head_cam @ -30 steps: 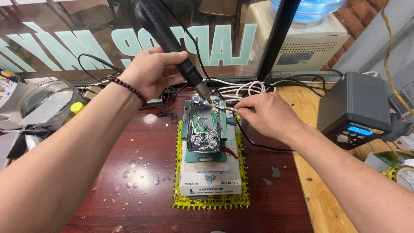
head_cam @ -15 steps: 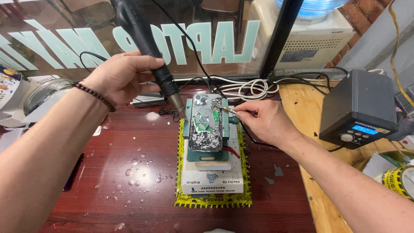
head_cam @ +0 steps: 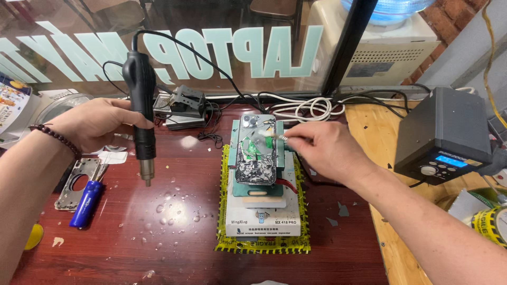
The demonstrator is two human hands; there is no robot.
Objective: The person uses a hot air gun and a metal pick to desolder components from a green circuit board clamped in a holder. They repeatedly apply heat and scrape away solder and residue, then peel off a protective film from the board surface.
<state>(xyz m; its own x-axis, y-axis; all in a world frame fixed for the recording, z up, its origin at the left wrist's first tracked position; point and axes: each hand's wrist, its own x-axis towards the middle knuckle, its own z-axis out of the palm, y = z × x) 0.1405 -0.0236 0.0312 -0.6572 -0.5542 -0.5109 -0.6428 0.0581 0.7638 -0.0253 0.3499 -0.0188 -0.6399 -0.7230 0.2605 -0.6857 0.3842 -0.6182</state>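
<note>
My left hand (head_cam: 95,126) grips a black hot-air gun (head_cam: 140,111), held upright with its metal nozzle pointing down over the red-brown table, well left of the phone. A phone with a shattered back (head_cam: 255,150) lies clamped in a green fixture (head_cam: 283,158) on a white heating base (head_cam: 262,221). My right hand (head_cam: 326,150) holds thin metal tweezers (head_cam: 272,136) whose tip touches the upper right of the broken back glass.
A grey control station with a blue display (head_cam: 446,137) stands at the right. A blue screwdriver (head_cam: 87,203) and a metal phone frame (head_cam: 79,182) lie at the left. White and black cables (head_cam: 306,108) run along the window. A yellow tape roll (head_cam: 488,224) sits far right.
My left hand has swung the hot-air gun away from the phone to the left and turned it upright. My right hand stays at the phone with the tweezers.
</note>
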